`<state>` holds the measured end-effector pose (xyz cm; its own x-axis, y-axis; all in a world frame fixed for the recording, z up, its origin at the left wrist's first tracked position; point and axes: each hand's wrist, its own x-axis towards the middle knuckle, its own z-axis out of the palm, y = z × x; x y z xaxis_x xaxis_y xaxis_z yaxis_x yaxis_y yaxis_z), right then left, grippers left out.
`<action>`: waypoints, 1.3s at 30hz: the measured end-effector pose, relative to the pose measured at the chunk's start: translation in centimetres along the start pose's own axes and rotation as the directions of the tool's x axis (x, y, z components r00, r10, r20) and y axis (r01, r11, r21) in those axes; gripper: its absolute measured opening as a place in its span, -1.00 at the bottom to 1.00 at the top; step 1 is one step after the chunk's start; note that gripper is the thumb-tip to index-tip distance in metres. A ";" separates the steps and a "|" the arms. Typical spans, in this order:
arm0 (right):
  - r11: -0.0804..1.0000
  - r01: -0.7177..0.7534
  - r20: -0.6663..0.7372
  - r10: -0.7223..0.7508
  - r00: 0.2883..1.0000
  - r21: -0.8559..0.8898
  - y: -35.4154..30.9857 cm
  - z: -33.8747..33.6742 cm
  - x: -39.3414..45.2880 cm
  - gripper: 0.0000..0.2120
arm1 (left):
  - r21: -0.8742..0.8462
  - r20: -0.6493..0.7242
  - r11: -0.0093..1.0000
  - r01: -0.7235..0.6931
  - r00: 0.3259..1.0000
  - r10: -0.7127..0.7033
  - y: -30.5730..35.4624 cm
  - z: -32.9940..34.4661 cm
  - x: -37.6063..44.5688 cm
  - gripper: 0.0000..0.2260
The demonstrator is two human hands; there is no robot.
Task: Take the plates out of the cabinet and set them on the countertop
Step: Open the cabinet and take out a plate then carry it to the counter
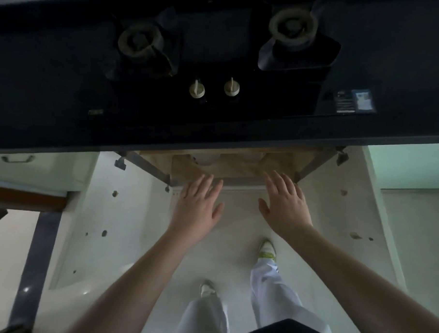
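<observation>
No plates can be made out in this view; the space under the countertop is dim and mostly hidden. The cabinet [241,164] sits below the dark countertop [64,124], its two doors swung wide: the left door [105,224] and the right door [358,197] both show their pale inner faces with hinge holes. Inside, a brownish panel or sheet lies behind a grey metal frame [148,166]; what it is cannot be told.

The left hand [197,207] reaches toward the front edge of the cabinet opening, fingers straight and spread, palm down, holding nothing. The right hand [286,205] reaches beside it in the same manner, fingers extended over the edge of the brownish surface, also holding nothing. The two hands are apart, with a clear gap between them. Whether the fingertips touch the cabinet cannot be told.

On the countertop is a black gas hob [217,73] with a left burner [138,40], a right burner [292,26], and two pale knobs [197,89] side by side near its front edge. A label [354,101] lies at the hob's right corner.

Below, the person's white trousers [271,289] and light shoes stand on a pale floor [235,242]. At far left is a drawer handle [15,158].
</observation>
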<state>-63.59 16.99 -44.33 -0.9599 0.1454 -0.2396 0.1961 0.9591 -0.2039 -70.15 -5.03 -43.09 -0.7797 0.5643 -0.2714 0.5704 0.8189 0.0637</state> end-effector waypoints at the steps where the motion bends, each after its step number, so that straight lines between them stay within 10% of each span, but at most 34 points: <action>1: 1.000 -0.010 0.005 0.010 1.000 0.009 0.2 1.0 0.4 -0.37 | 0.000 0.009 1.000 0.006 1.000 -0.006 -0.1 0.8 0.7 -0.46; 17: 0.995 -0.098 -0.205 0.100 0.974 0.021 1.9 17.2 10.1 -0.43 | -0.063 -0.105 0.993 -0.102 0.990 0.095 -5.3 16.5 13.6 -0.40; 34: 0.993 -0.056 -0.703 -0.033 0.710 -0.103 9.5 20.7 24.2 -0.51 | -0.006 -0.582 0.980 -0.197 0.798 0.157 -5.8 21.7 29.1 -0.43; 39: 0.990 -0.118 -0.643 0.041 0.765 -0.077 10.2 19.4 26.1 -0.48 | -0.053 -0.570 0.989 -0.139 0.817 0.085 -5.9 20.0 32.2 -0.40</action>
<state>-82.77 25.83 -71.07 -0.8550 0.3065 0.4183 0.2921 0.9512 -0.1001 -93.40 6.23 -71.38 -0.7361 0.5905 0.3309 0.6591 0.7366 0.1517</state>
